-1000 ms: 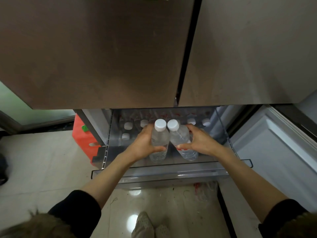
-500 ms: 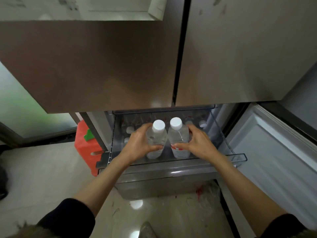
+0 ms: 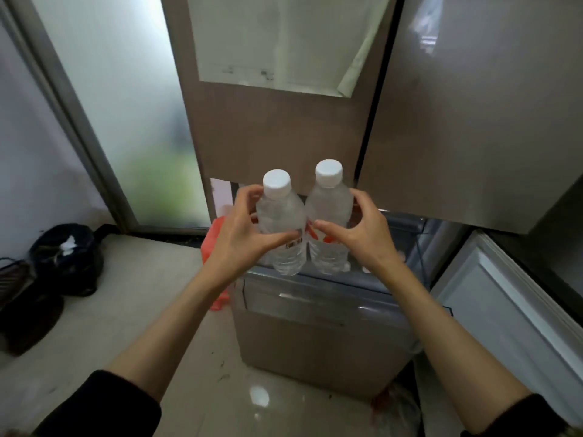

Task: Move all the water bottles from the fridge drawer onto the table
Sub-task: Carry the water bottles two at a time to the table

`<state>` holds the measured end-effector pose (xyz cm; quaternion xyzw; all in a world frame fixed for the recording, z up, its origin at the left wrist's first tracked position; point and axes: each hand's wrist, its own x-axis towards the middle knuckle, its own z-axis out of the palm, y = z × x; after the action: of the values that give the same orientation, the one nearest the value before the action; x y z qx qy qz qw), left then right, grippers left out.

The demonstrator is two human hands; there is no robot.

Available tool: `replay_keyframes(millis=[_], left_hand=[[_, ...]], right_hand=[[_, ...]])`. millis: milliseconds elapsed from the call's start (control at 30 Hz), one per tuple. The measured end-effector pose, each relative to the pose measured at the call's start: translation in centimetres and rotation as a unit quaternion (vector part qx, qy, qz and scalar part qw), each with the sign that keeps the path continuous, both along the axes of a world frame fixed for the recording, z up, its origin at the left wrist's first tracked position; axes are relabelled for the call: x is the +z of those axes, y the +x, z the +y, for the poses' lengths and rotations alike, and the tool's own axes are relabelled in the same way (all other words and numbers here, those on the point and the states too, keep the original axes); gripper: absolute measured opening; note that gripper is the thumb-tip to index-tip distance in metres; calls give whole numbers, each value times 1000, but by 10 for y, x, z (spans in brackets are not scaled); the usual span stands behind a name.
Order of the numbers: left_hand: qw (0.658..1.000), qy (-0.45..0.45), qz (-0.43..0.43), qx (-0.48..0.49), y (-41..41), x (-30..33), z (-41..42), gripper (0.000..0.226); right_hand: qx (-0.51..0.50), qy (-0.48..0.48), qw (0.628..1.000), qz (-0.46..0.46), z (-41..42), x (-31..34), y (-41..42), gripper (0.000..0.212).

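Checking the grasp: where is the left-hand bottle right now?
In the head view, centre frame: the left-hand bottle is upright in the left hand, touching the right-hand bottle, above the open fridge drawer.

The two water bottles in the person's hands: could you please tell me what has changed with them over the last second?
Both bottles have been lifted up out of the fridge drawer: the left hand raised the left bottle and the right hand raised the right bottle, which now stand upright in front of the fridge doors. The grips are unchanged, one bottle per hand, side by side, and the drawer stays open.
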<state>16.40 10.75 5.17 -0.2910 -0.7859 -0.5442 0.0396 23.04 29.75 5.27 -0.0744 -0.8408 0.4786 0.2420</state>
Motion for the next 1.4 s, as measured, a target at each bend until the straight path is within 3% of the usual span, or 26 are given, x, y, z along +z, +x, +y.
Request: replay_keyframes(millis=[267, 467, 533, 667, 800, 1100, 1400], left_hand=[[986, 59, 1, 153, 35, 19, -130, 69], [957, 66, -16, 283, 61, 1, -274, 75], [945, 63, -24, 321, 71, -5, -327, 67], [913, 48, -21, 404, 88, -17, -436, 54], [878, 29, -30, 477, 108, -30, -537, 66], [797, 43, -87, 597, 135, -57, -704, 64], [723, 37, -141, 675, 87, -82, -852, 68]], right_hand=[[158, -27, 987, 10, -124, 18, -27, 60], [292, -16, 956, -25, -272, 9, -49, 48], [328, -17, 944, -33, -328, 2, -54, 47], [388, -25, 920, -49, -450, -11, -64, 47], [450, -22, 891, -52, -564, -21, -65, 45], [560, 48, 822, -85, -764, -43, -86, 53], [639, 72, 755, -129, -938, -74, -158, 59]])
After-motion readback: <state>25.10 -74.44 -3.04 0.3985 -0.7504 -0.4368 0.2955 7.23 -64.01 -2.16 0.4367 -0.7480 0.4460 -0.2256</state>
